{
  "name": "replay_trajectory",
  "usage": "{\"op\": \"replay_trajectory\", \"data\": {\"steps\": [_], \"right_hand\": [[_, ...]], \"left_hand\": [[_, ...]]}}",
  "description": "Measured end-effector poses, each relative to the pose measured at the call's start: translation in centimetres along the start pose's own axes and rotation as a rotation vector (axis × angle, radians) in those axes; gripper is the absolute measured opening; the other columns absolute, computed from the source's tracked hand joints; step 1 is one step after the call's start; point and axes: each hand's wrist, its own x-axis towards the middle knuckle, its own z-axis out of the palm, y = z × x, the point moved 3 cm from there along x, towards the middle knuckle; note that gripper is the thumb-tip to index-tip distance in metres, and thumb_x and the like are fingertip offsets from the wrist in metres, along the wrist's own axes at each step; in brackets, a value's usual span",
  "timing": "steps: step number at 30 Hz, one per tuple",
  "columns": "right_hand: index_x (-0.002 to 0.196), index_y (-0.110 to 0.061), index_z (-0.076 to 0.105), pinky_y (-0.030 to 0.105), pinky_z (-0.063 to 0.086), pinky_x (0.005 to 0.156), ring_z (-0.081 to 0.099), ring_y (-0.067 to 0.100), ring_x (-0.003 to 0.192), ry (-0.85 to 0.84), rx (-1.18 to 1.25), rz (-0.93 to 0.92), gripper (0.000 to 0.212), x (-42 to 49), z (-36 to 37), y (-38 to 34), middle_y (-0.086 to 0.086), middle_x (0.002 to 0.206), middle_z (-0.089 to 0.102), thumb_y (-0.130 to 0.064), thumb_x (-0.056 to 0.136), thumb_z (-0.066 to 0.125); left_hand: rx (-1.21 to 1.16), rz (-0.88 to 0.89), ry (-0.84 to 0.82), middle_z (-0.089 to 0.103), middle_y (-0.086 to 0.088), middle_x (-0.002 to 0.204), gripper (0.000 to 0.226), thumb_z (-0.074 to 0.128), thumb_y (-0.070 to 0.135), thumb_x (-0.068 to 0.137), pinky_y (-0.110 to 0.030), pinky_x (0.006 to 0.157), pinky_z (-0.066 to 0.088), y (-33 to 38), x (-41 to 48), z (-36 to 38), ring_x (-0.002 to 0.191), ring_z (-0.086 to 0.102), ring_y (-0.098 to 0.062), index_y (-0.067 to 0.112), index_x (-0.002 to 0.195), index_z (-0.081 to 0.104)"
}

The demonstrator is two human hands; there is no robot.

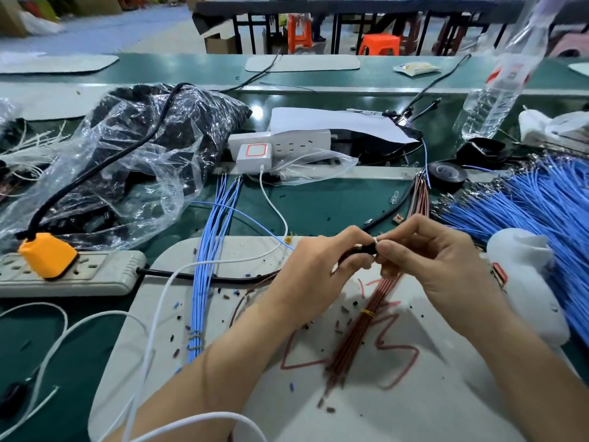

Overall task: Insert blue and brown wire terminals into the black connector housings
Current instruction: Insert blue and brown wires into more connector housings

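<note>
Closely, both hands clamp one black connector housing (360, 250) just right of centre.
The left hand (315, 269) curls round the housing; the right hand (436, 260) pinches its end, fingers tight together. A banded brown wire bundle (366, 327) lies on the white mat (414, 403) at 5 o'clock, a blue wire bundle (204, 282) at 8 o'clock. The green bench (318, 208) stretches beyond, with an orange stool (379, 44) at 12 o'clock.

A power strip (63, 275) lies left of the mat (446, 409), wires (548, 199) right.
</note>
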Motion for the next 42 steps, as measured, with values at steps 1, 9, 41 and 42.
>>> {"op": "replay_trajectory", "data": {"steps": [1, 9, 41, 42], "right_hand": [[0.079, 0.006, 0.060, 0.019, 0.053, 0.056, 0.061, 0.014, 0.051, -0.011, 0.020, 0.022, 0.021, 0.0, 0.0, 0.1, 0.009, 0.063, 0.068, -0.011, 0.069, 0.068], [0.065, -0.008, 0.064, 0.025, 0.057, 0.058, 0.067, 0.021, 0.058, -0.092, 0.160, 0.230, 0.006, 0.2, -0.3, 1.3, 0.014, 0.070, 0.070, -0.010, 0.065, 0.070], [0.071, 0.004, 0.061, 0.024, 0.055, 0.051, 0.068, 0.025, 0.056, -0.163, 0.332, 0.378, 0.010, 0.0, 0.0, 2.7, 0.025, 0.069, 0.068, -0.004, 0.068, 0.065], [0.068, 0.002, 0.063, 0.025, 0.055, 0.051, 0.068, 0.025, 0.055, -0.156, 0.331, 0.374, 0.011, 0.0, 0.0, 2.7, 0.025, 0.069, 0.068, -0.007, 0.065, 0.068]], "left_hand": [[-0.007, -0.002, 0.000, 0.072, -0.001, 0.079, 0.018, 0.060, 0.015, 0.091, -0.035, 0.066, 0.052, 0.0, 0.0, 0.0, 0.065, 0.063, -0.011, 0.003, 0.103, 0.064], [-0.031, -0.019, -0.016, 0.069, 0.001, 0.073, 0.014, 0.065, 0.014, 0.087, -0.021, 0.064, 0.049, -0.3, -0.2, 0.0, 0.060, 0.054, -0.001, 0.003, 0.097, 0.066], [-0.376, -0.259, -0.096, 0.066, 0.009, 0.058, 0.009, 0.065, 0.019, 0.085, -0.015, 0.049, 0.042, -0.9, -0.4, 0.3, 0.045, 0.051, -0.008, 0.018, 0.077, 0.065], [-0.381, -0.266, -0.098, 0.066, 0.009, 0.056, 0.011, 0.066, 0.015, 0.086, -0.016, 0.048, 0.042, -0.9, -0.4, 0.4, 0.045, 0.051, -0.008, 0.020, 0.076, 0.065]]}}
